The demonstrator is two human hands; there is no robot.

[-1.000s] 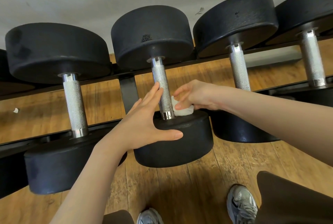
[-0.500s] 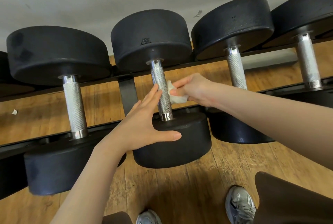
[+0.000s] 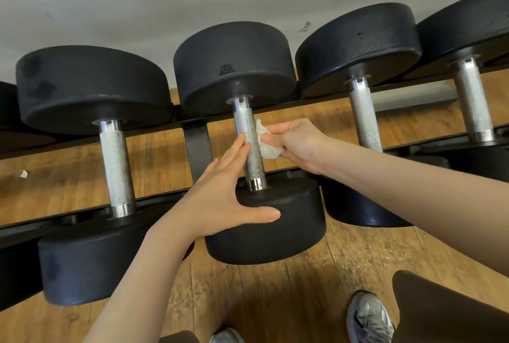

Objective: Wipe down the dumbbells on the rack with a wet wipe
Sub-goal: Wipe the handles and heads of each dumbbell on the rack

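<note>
Since a second ago the wet wipe (image 3: 266, 142) has been climbing from the foot of the knurled handle (image 3: 248, 140) to its middle, and the right hand (image 3: 298, 144) has been travelling up with it. That handle belongs to the middle dumbbell (image 3: 264, 221), which is lying across the rack (image 3: 197, 147) with its near head jutting toward the person and its far head sitting by the wall. The wipe is bunched into a small wad and is pressing against the right side of the handle; the right hand's fingers are curling round it and pinching it, probably so the cloth is staying firm enough to scrub the rough metal. The left hand (image 3: 220, 196) is resting on the other side, fingers straight and together along the handle's left flank, thumb spread across the top face of the near head; it is grasping nothing and seems to be bracing the weight so it is not rolling under the rubbing. Neighbouring dumbbells, one to the left (image 3: 91, 257) and one to the right (image 3: 358, 47), are waiting on the same rails, so most of the wiping is likely lying ahead. Below, grey shoes (image 3: 369, 318) are standing on the wooden floor (image 3: 275, 301).
</note>
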